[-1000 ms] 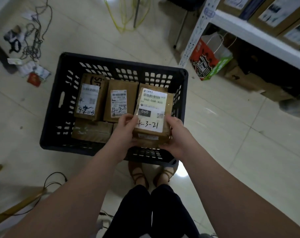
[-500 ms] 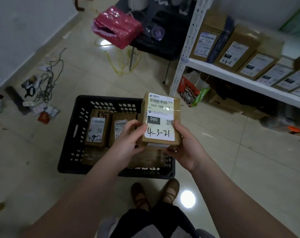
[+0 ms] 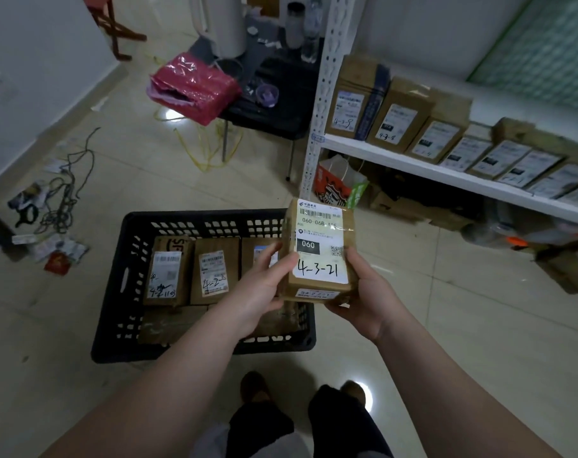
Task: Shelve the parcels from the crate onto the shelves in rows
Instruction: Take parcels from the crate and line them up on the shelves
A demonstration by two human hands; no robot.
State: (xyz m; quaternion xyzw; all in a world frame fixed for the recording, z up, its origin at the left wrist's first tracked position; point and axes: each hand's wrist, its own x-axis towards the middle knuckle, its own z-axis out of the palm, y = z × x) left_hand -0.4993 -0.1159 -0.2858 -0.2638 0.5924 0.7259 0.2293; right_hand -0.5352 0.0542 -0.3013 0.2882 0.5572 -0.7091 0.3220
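Note:
A brown parcel (image 3: 319,239) with a white label marked 4-3-21 is held up above the right end of the black crate (image 3: 115,285). My left hand (image 3: 258,285) grips its left side and my right hand (image 3: 363,292) grips its right side and bottom. Inside the crate lie several more labelled brown parcels (image 3: 163,272). The white shelf (image 3: 446,175) at the right carries a row of labelled parcels (image 3: 396,120) standing side by side.
An orange and green paper bag (image 3: 335,186) and flattened cardboard sit under the shelf. A black table with a red plastic bag (image 3: 195,85) stands behind the crate. Cables and scraps (image 3: 59,200) litter the floor at left. My feet are right behind the crate.
Both hands have lifted the parcel out of the crate and carried it up and to the right. My view has tilted up, bringing the shelf row into sight.

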